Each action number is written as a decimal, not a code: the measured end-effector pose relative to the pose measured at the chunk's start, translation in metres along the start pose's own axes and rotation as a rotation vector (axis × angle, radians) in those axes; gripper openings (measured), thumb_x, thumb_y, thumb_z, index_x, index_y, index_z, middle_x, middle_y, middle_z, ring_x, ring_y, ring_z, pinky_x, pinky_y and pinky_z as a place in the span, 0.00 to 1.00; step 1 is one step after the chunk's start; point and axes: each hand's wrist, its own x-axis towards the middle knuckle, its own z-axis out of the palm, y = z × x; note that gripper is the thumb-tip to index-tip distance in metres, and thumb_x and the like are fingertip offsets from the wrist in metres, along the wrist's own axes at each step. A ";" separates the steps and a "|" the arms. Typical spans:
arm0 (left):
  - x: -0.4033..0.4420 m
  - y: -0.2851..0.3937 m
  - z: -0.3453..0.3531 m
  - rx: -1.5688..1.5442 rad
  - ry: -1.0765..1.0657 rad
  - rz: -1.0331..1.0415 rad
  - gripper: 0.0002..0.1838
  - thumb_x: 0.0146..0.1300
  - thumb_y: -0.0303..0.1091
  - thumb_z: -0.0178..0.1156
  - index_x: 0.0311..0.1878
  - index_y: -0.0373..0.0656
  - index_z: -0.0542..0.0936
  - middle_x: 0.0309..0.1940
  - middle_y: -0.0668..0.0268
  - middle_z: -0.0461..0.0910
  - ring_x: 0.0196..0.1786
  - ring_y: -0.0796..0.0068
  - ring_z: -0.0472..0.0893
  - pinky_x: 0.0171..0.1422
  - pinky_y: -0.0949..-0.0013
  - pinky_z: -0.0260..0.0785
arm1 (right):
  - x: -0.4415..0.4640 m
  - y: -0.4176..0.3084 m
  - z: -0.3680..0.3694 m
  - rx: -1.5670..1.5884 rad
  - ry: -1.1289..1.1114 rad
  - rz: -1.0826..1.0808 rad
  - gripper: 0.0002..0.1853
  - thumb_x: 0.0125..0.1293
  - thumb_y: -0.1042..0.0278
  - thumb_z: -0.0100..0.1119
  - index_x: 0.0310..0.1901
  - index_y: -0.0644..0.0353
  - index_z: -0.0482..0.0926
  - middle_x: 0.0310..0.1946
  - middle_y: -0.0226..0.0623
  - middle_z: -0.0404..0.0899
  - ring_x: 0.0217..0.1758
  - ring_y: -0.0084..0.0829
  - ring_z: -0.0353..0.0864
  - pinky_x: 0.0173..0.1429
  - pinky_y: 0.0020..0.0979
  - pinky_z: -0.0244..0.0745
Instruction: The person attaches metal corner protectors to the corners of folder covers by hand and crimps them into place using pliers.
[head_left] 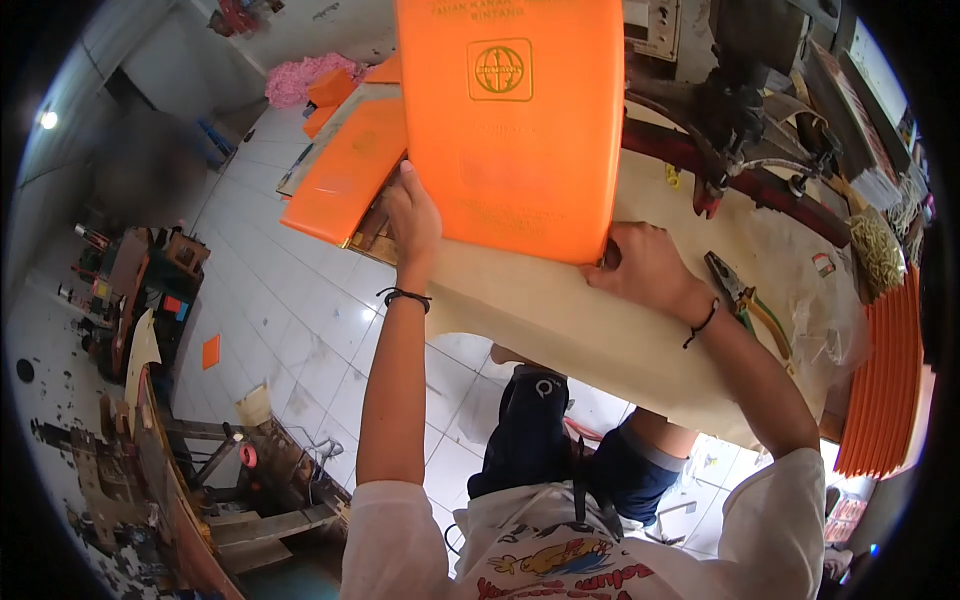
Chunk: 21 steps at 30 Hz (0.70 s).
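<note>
An orange folder [510,150] with a stamped globe emblem and lettering is raised over the table, its front facing me. Along its lower left edge, my left hand [413,220] grips it with the thumb at the front edge and the other fingers mostly hidden. My right hand [645,262] is closed at the folder's lower right corner, fingers curled against it. Just left of my left hand lies another orange folder [345,175], also with an emblem. Green-and-yellow-handled pliers [750,300] rest on the table to the right of my right hand.
The table [560,310] has a cream covering. A tall stack of orange covers [880,370] stands at its right. A dark red metal machine arm [770,195] crosses the back right. Machinery [260,480] occupies the lower left, and an orange piece [211,352] lies on the tiled floor.
</note>
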 end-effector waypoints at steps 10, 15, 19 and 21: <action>0.004 0.003 0.002 0.043 -0.002 -0.006 0.33 0.80 0.49 0.36 0.48 0.27 0.82 0.42 0.43 0.85 0.46 0.44 0.83 0.51 0.52 0.73 | 0.002 0.025 -0.022 0.403 -0.318 -0.081 0.17 0.57 0.61 0.72 0.43 0.64 0.81 0.30 0.36 0.81 0.35 0.30 0.81 0.43 0.33 0.76; 0.004 0.000 0.003 0.024 0.019 0.009 0.32 0.80 0.48 0.37 0.47 0.26 0.81 0.40 0.43 0.85 0.43 0.43 0.83 0.48 0.52 0.73 | 0.002 0.014 -0.029 0.367 -0.316 -0.057 0.15 0.59 0.62 0.69 0.42 0.64 0.81 0.29 0.36 0.80 0.34 0.29 0.80 0.40 0.32 0.75; 0.005 -0.007 0.004 0.008 0.062 0.074 0.31 0.80 0.47 0.38 0.44 0.24 0.81 0.37 0.42 0.84 0.41 0.42 0.83 0.46 0.52 0.73 | 0.002 0.013 -0.028 0.334 -0.310 -0.065 0.16 0.61 0.61 0.68 0.42 0.66 0.80 0.29 0.36 0.79 0.33 0.30 0.78 0.39 0.33 0.74; 0.005 -0.006 0.002 0.045 0.038 0.051 0.31 0.80 0.47 0.38 0.42 0.24 0.80 0.35 0.42 0.84 0.40 0.41 0.82 0.45 0.52 0.72 | 0.002 0.014 -0.027 0.375 -0.293 -0.085 0.17 0.61 0.61 0.69 0.42 0.66 0.80 0.28 0.36 0.79 0.32 0.29 0.78 0.39 0.33 0.73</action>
